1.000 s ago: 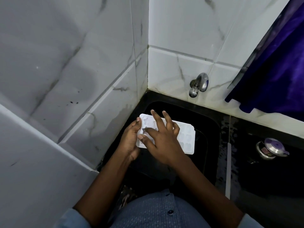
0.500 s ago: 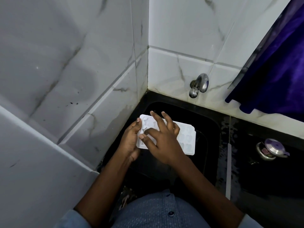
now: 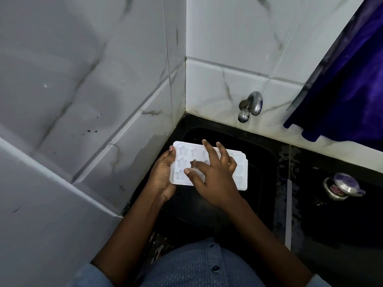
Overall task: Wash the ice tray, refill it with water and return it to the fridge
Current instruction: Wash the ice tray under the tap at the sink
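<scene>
- Marble-patterned white wall tiles [image 3: 83, 79] fill the left side and meet a second tiled wall in a corner above the sink.
- A black sink [image 3: 263, 183] is set into that corner, in a dark, wet-looking counter [image 3: 331, 224] that runs off to the right.
- The left hand [image 3: 162, 172] clasps the left short end of the ice tray [image 3: 183, 162]. Its thumb lies along the tray's top edge and the palm cups the end from below.
- The white ice tray is held over the sink basin, roughly level, with its star-shaped cells facing up and its long side running left to right.
- The right hand [image 3: 213, 179] lies on top of the tray's middle, fingers spread apart and lightly bent, fingertips touching the cells. It grasps nothing.
- Both forearms reach forward from the bottom edge, above a blue buttoned shirt [image 3: 196, 266].
- A metal tap [image 3: 251, 105] sticks out of the back wall above the sink, to the right of the tray.
- A purple cloth [image 3: 348, 90] hangs at the upper right.
- A small metal pot with a lid [image 3: 339, 186] stands on the counter, well apart from the tray.
</scene>
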### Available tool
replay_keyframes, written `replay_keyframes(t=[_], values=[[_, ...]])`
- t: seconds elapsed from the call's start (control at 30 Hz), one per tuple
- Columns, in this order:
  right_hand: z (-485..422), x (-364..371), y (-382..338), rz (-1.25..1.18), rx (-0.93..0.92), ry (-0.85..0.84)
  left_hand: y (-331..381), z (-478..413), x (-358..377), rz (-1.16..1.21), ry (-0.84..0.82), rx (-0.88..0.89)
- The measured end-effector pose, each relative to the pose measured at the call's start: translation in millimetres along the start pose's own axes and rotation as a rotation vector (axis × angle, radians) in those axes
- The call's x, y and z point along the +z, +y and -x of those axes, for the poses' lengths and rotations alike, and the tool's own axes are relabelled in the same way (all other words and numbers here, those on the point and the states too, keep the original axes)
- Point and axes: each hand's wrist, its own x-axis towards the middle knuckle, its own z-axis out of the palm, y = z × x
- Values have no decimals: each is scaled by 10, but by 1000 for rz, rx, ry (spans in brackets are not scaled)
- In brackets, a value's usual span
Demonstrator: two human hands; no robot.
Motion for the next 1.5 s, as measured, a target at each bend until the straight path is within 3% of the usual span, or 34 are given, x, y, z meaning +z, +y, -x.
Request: replay_keyframes(t=[0.07,0.2,0.33,0.5,0.63,0.77,0.93,1.07,1.2,1.37,1.5], values=[[2,-1,-8,19,9,-48,5,-13,-11,0,-13,-5],[21,12,-18,5,-19,47,7,-20,-22,-7,5,-18],[-5,23,-15,45,12,-56,16,-26,-8,5,11,-17],[-3,14,-14,-5,-16,72,10,-38,-30,1,-5,-25],[-21,2,-20,43,15,-53,43,-41,3,1,5,-15],[-3,5,-20,18,-28,54,39,-56,-1,25,14,-27],[-26,0,-6,49,23,-61,43,-57,-11,20,-5,-14],[0,11,-7,7,-2,11,9,-30,-7,27,-13,-15],[-1,11,5,39,35,-69,35,-13,17,28,-41,-16],[12,29,3,24,17,13,34,-7,12,34,-59,-21],[17,26,-13,43,32,-57,41,6,28,44,-53,-7]])
